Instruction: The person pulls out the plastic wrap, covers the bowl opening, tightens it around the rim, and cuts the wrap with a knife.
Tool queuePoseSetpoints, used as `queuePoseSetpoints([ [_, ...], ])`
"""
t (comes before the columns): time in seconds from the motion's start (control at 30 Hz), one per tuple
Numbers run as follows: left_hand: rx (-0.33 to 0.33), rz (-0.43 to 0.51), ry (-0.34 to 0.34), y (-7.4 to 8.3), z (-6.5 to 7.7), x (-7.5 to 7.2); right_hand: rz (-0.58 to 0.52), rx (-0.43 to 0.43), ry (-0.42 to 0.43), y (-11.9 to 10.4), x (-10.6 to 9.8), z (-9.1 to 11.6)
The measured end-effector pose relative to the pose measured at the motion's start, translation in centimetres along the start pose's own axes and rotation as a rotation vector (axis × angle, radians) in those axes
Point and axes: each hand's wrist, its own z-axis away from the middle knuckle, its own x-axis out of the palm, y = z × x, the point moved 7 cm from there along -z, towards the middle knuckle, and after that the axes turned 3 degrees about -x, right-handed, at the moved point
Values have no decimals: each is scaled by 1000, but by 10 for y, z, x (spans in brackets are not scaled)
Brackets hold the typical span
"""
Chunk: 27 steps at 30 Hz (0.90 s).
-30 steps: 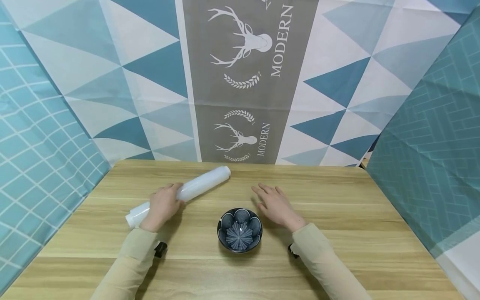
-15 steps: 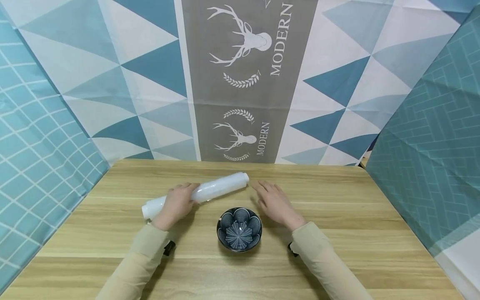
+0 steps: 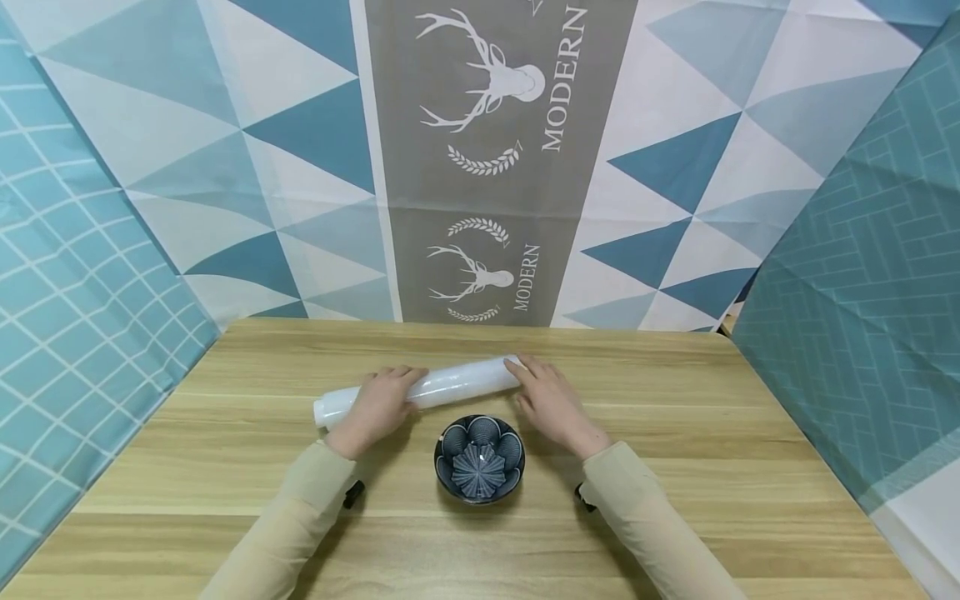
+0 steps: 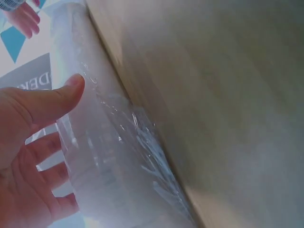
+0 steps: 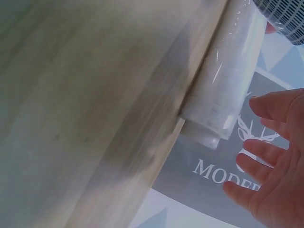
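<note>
Nearest, at the middle of the wooden bench: a small dark blue patterned bowl, upright, between the two beige sleeves. Just beyond the bowl, lying across the bench on its side: a roll of cling film, its right end slightly farther back than its left. On the roll's left part: left hand, fingers curled over the top and thumb pressed to the near side in the left wrist view, so a closed grip on the roll. At the roll's right end: right hand, fingers straight and spread, fingertips at or just beside the end; in the right wrist view open and a little clear of the film. Farthest back: a backdrop with blue triangles, a deer head and the word MODERN.
</note>
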Motion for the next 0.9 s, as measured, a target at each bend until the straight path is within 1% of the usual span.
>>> queuePoseSetpoints([
  [0.23,71,40,-55,17,-10,9,10,24,-22,5,4,2],
  [0.47,127,74,-90,32,-17,13,-1,34,-76,8,8,6],
  [0.73,188,101,-102,45,-25,20,-11,69,-111,15,9,11],
  [0.9,216,92,-102,50,-26,23,-1,85,-141,19,10,14],
])
